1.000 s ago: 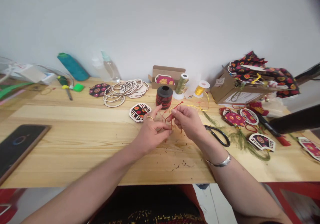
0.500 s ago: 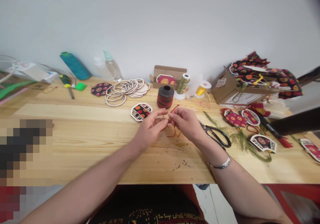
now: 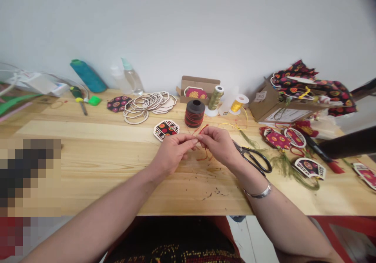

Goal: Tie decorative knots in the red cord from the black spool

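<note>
A red cord (image 3: 202, 158) dangles between my hands over the middle of the table. My left hand (image 3: 175, 148) is closed in a pinch, its thumb and forefinger tips meeting those of my right hand (image 3: 216, 142). The right fingers pinch the cord, whose upper end sticks out above them. What lies between the left fingertips is too small to make out fully, but cord runs up to them. Just beyond my left hand lies an octagonal patterned ornament (image 3: 166, 130) with a pale frame. A dark spool of red thread (image 3: 194, 114) stands behind both hands.
Black-handled scissors (image 3: 257, 159) lie beside my right wrist. Several tasselled ornaments (image 3: 277, 141) and a stuffed cardboard box (image 3: 288, 110) are at the right. Pale wooden frames (image 3: 149, 104) are piled at the back, near a green thread spool (image 3: 216, 98) and a yellow spool (image 3: 237, 104).
My left hand's fingers have closed together and come up against the right fingertips. The right hand has stayed almost in place, still pinching the cord.
</note>
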